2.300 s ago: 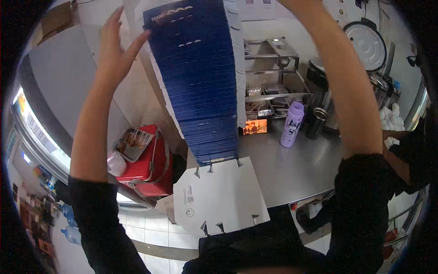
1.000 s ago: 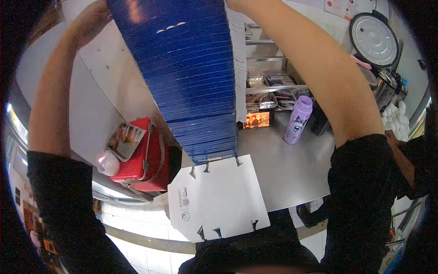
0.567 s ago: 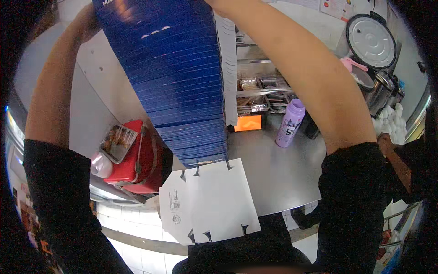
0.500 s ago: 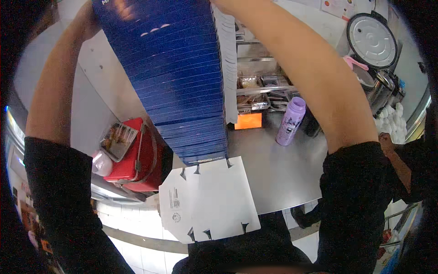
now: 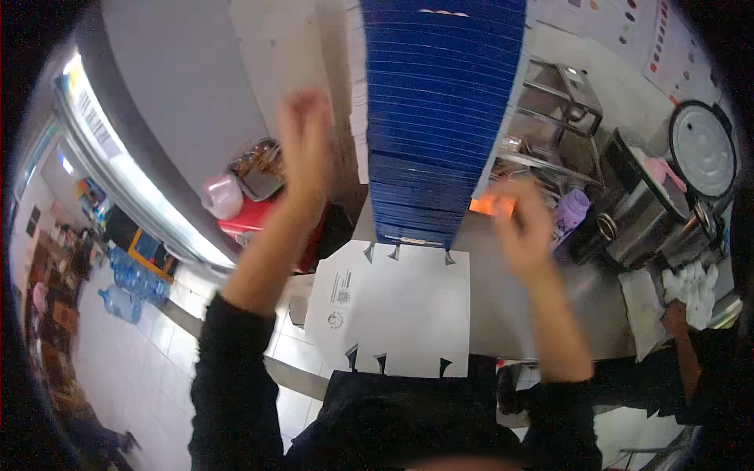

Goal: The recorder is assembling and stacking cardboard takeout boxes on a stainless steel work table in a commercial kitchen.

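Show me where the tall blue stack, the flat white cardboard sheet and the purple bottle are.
tall blue stack [image 5: 436, 118], head view, middle of its front face
flat white cardboard sheet [image 5: 397, 310], head view, centre of the sheet
purple bottle [image 5: 572, 213], head view, upper body

stack of blue flat cartons [image 5: 440, 118] upper centre, tall, on the desk [image 5: 503, 306] | white flat carton [image 5: 393, 310] lower centre, lying at the stack's foot | left hand [image 5: 305, 145] raised, blurred, empty, left of the stack | right hand [image 5: 522, 228] blurred, right of the stack | purple bottle [image 5: 572, 213] right | red bin [image 5: 255, 224] left
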Demonstrator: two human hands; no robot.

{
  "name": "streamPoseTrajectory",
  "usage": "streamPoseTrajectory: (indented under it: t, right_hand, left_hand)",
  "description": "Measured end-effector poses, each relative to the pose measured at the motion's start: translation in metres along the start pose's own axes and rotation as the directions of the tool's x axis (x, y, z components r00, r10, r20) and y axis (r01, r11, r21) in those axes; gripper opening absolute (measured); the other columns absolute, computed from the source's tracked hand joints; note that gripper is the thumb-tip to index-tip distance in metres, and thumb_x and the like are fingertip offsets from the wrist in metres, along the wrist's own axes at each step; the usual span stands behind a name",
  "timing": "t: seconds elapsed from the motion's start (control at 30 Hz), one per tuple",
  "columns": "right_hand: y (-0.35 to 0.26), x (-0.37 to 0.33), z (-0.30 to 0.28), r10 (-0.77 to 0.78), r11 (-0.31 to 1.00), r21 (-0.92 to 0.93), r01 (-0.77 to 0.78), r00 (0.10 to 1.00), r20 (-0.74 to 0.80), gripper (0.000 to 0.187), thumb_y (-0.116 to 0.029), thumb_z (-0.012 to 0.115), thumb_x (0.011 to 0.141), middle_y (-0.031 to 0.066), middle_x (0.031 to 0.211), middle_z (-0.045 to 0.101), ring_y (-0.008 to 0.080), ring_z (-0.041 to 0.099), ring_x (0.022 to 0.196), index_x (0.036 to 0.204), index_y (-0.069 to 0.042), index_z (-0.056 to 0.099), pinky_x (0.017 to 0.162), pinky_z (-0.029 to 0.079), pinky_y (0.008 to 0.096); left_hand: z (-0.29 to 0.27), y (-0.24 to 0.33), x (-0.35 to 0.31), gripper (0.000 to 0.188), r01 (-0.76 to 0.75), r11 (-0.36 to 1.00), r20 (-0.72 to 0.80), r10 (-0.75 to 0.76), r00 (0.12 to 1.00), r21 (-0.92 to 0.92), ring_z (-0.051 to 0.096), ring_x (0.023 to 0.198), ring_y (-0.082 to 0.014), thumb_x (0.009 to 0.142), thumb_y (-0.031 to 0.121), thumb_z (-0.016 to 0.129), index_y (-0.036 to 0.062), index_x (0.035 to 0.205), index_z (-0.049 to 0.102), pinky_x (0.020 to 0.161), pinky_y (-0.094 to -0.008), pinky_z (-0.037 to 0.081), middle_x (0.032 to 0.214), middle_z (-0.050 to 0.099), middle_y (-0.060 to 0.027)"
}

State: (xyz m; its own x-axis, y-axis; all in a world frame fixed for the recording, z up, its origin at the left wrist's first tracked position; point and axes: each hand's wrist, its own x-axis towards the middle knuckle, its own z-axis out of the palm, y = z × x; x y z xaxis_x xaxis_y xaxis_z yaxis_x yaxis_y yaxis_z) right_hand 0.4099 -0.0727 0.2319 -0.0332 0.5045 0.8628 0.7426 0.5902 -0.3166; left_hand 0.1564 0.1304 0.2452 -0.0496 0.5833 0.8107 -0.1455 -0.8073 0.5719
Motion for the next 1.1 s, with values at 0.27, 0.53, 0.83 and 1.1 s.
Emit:
streamPoseTrajectory:
  t: [0.27, 0.53, 0.83, 1.1]
  right_hand:
    - [0.003, -0.124, 0.157, 0.299, 0.954, -0.159, -0.254, 0.78, 0.55, 0.032, -0.019, 0.067, 0.087, 0.01, 0.094, 0.067, 0.0283, 0.064, 0.089, 0.118, -0.013, 0.067, 0.08, 0.05, 0.0409]
    - [0.02, -0.152, 0.182, 0.374, 0.879, -0.439, -0.184, 0.838, 0.397, 0.04, -0.026, 0.066, 0.088, 0.0109, 0.09, 0.061, 0.0317, 0.062, 0.087, 0.127, -0.017, 0.063, 0.078, 0.045, 0.0451]
    - [0.022, -0.152, 0.18, 0.412, 0.829, -0.529, -0.182, 0.838, 0.357, 0.067, -0.032, 0.064, 0.089, 0.012, 0.088, 0.064, 0.032, 0.062, 0.085, 0.151, -0.028, 0.04, 0.077, 0.042, 0.047]
    - [0.028, -0.152, 0.18, 0.444, 0.835, -0.491, -0.249, 0.833, 0.331, 0.07, -0.034, 0.064, 0.09, 0.0132, 0.091, 0.066, 0.0322, 0.065, 0.087, 0.154, -0.03, 0.034, 0.077, 0.044, 0.0474]
  left_hand:
    - [-0.015, -0.09, -0.225, 0.035, 0.511, 0.798, -0.204, -0.469, 0.859, 0.32, 0.056, 0.1, -0.0255, 0.08, -0.009, 0.052, -0.0022, 0.114, 0.052, 0.087, -0.0356, 0.047, 0.106, 0.054, -0.0158]
    - [-0.018, -0.094, -0.234, 0.037, 0.332, 0.868, -0.033, -0.345, 0.938, 0.37, 0.056, 0.101, -0.0325, 0.078, -0.007, 0.056, -0.0015, 0.114, 0.052, 0.088, -0.0403, 0.048, 0.109, 0.054, -0.019]
    - [-0.018, -0.098, -0.233, 0.039, 0.482, 0.84, -0.059, -0.483, 0.873, 0.249, 0.058, 0.099, -0.0288, 0.078, -0.003, 0.06, 0.0006, 0.116, 0.051, 0.082, -0.0367, 0.05, 0.107, 0.055, -0.0163]
    - [-0.016, -0.097, -0.232, 0.042, 0.485, 0.841, -0.048, -0.488, 0.871, 0.24, 0.06, 0.099, -0.0245, 0.079, -0.002, 0.061, 0.0023, 0.119, 0.05, 0.081, -0.0351, 0.049, 0.112, 0.055, -0.0139]
